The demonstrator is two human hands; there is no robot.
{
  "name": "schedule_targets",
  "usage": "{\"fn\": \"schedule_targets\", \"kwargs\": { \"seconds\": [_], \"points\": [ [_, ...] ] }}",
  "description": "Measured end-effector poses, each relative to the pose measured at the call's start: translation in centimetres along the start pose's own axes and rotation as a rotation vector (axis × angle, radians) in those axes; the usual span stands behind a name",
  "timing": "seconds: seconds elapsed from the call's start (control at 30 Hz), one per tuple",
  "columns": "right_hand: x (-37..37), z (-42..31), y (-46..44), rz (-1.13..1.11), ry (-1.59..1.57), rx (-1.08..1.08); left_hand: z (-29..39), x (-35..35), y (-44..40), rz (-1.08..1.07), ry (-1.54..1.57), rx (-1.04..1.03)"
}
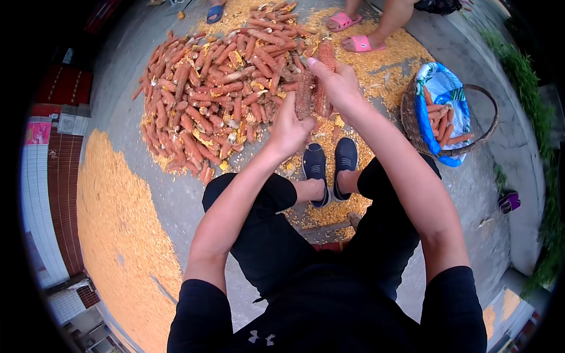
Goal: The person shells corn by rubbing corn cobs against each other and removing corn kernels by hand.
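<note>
My left hand [287, 130] had its fingers curled round one reddish corncob [303, 97], and my right hand [342, 88] was closed on a second corncob [323, 103], the two side by side in front of me, near the cob pile [200, 109]. I judged this to be the shelling step, one cob worked against the other over the loose kernels [406, 59]. The next move, I reckoned, called for a firm grip and a rubbing twist to free any grains left.
</note>
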State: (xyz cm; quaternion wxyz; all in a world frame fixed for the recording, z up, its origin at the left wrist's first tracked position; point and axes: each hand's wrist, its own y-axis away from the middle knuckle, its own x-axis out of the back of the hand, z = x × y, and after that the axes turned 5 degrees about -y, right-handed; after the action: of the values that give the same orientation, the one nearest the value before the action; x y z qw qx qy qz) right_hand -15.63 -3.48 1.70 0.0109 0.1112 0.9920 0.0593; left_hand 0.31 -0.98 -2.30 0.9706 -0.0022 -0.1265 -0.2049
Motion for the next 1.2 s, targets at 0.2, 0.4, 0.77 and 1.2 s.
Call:
{"fn": "schedule_targets", "kwargs": {
  "seconds": [0.2, 0.4, 0.77, 1.2],
  "points": [
    [-0.4, 1.1, -0.1, 0.028, 0.182, 0.13, -1.8, -0.5, -0.2, 0.061, -0.18, -0.196],
    [-0.1, 1.3, -0.8, 0.081, 0.065, 0.149, 2.7, 0.7, 0.6, -0.259, 0.555, 0.096],
    [-0.1, -0.2, 0.9, -0.077, 0.324, 0.265, 1.5, 1.5, 0.2, -0.189, 0.522, 0.121],
    [0.6, -1.5, 0.7, -0.233, -0.388, -0.07, 3.5, 2.3, 0.5, -0.366, 0.648, 0.077]
  ]
}}
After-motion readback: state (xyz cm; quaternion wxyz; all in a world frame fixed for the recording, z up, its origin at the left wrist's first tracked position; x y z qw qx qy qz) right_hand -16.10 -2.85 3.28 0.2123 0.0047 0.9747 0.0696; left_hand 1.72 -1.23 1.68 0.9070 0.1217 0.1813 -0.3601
